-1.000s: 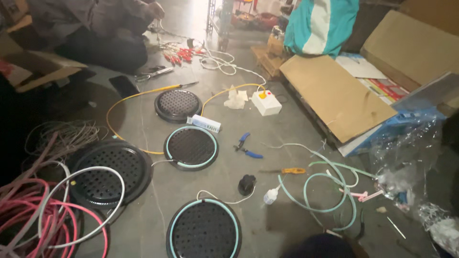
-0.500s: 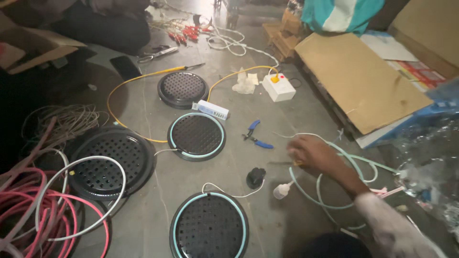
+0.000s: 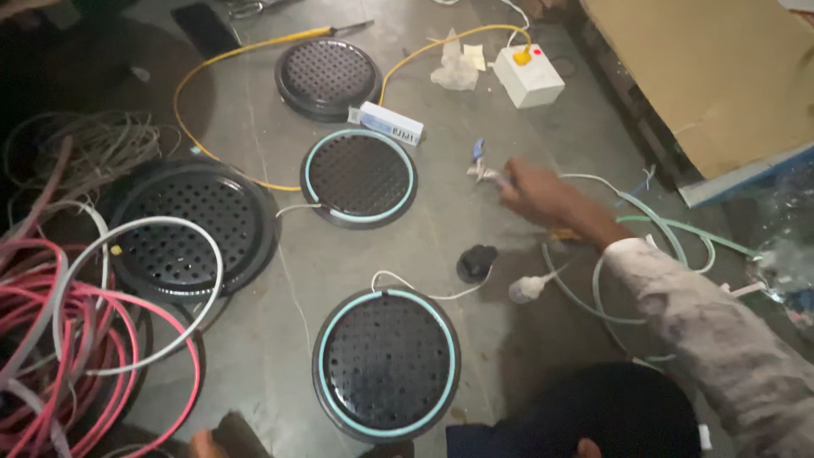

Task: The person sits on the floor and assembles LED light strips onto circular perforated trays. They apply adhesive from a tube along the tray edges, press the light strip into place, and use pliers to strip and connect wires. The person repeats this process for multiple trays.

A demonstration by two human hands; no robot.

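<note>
Since half a second ago the right hand [image 3: 532,192] has reached further out across the floor to the blue-handled pliers [image 3: 481,166], fingers curled at the tool; blur hides whether they grip it. Pliers lie on the grey floor [image 3: 280,331], right of the teal-rimmed round grille [image 3: 359,176] and below the white switch box [image 3: 528,75]. Left hand not seen.

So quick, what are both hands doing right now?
Right hand: closed on the blue-handled pliers on the floor.
Left hand: only a bit shows at the bottom edge; cannot tell.
</note>
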